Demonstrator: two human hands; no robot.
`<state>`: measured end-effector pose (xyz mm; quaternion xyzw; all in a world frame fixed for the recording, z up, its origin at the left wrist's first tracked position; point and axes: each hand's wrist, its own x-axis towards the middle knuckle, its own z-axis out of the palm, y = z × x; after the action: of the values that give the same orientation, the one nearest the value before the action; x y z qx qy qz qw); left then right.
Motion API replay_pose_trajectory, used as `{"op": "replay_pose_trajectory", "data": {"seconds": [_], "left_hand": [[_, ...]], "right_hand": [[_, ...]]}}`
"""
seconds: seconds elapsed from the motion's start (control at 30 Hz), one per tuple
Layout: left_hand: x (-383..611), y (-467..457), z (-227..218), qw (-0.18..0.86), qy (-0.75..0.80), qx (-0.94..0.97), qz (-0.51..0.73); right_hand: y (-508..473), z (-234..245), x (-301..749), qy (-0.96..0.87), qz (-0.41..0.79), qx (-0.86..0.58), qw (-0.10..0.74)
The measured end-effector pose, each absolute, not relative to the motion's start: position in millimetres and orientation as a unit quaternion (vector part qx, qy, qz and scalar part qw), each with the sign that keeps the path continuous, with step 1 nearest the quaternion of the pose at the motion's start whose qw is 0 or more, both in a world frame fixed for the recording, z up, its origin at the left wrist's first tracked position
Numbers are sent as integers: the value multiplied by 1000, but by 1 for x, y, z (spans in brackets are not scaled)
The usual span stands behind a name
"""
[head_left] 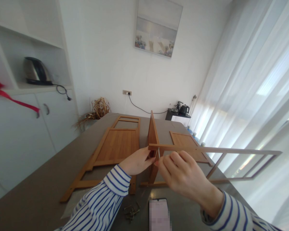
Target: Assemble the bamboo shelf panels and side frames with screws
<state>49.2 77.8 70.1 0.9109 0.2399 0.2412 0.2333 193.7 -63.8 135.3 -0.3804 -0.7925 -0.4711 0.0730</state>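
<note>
My left hand [137,161] is closed around the near edge of an upright wooden panel [153,130], just below a frame corner. My right hand [184,171] pinches a thin silver metal rod, which looks like a hex key [159,152]. Its tip meets the end of the wooden frame [216,149], where frame and panel join. Standing on edge, the frame stretches to the right with open gaps between its bars. My right fingers hide most of the key, and my left fingertips are partly behind the panel.
Another wooden frame with a filled panel [118,146] lies flat on the table [48,179] at left. A smaller panel [185,141] lies at right. Several screws [132,212] and a phone [159,213] are close to me. Sheer curtains [243,80] hang at right.
</note>
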Motion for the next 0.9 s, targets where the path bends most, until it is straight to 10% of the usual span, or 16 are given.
{"op": "replay_pose_trajectory", "data": {"seconds": [0.9], "left_hand": [[49, 78, 70, 238, 246, 909, 237]], "right_hand": [[-57, 112, 190, -749, -441, -461, 179]]}}
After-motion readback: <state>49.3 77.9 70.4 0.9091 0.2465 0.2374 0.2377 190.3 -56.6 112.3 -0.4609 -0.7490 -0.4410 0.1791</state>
